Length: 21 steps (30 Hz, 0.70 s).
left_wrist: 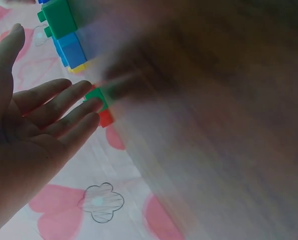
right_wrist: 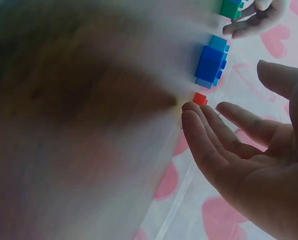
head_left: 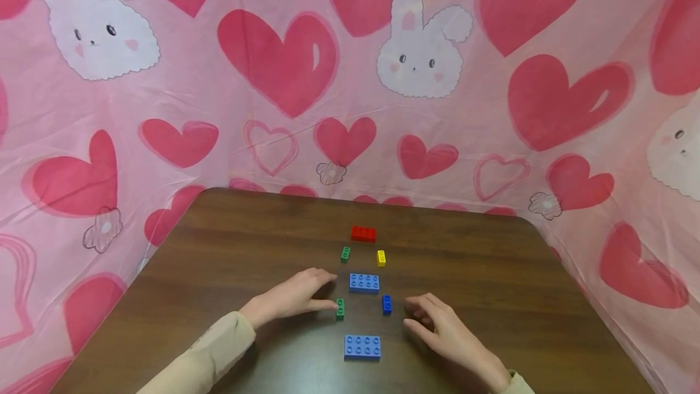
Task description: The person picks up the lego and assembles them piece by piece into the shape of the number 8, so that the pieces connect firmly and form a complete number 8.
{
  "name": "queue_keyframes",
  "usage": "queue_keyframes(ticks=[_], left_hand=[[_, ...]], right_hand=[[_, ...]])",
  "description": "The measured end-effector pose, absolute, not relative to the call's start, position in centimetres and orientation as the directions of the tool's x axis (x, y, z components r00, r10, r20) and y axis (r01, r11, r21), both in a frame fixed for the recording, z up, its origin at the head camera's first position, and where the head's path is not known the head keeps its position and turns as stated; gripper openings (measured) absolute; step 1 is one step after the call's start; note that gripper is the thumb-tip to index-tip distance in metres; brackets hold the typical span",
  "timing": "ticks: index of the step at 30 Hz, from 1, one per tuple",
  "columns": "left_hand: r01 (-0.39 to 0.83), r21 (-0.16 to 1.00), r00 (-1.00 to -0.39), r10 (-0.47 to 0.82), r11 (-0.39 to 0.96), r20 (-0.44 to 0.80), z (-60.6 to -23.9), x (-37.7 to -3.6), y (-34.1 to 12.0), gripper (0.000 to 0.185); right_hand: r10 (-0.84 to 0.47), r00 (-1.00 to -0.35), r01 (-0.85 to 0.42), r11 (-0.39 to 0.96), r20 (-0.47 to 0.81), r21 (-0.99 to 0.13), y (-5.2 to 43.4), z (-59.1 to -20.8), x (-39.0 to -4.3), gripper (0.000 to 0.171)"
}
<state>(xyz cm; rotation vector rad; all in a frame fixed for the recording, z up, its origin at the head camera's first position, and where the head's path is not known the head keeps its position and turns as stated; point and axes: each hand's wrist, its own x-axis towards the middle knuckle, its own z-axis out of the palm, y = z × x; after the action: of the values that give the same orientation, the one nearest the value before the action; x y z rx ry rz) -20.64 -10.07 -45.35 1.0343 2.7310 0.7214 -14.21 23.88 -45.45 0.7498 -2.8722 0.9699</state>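
Left hand (head_left: 292, 298) flat on table (head_left: 229, 248), fingers relaxed, holding nothing; fingertips touch or nearly touch small green brick (head_left: 340, 309), just beyond them toward right hand. Right hand (head_left: 440, 328) loosely curled, resting, grips nothing; small blue brick (head_left: 386, 304) just off its fingertips, narrow gap visible. Both small bricks lie between 2 hands, long axes pointing away from person. Large blue brick (head_left: 362, 346) lies crosswise between wrists, nearer person. Second large blue brick (head_left: 364, 283) just past fingertips. Farther out: green (head_left: 345, 253), yellow (head_left: 381, 258), red (head_left: 363, 234) bricks.
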Motion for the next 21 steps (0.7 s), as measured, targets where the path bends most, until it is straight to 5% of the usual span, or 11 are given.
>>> queue_keyframes(ticks=[21], left_hand=[[0.615,0.481,-0.723,0.690,0.625,0.028,-45.16,-20.07,-9.62,0.061]], right_hand=[[-0.532,-0.843,-0.454,0.622,0.081,-0.638,23.10,-45.35,-13.44,0.043]])
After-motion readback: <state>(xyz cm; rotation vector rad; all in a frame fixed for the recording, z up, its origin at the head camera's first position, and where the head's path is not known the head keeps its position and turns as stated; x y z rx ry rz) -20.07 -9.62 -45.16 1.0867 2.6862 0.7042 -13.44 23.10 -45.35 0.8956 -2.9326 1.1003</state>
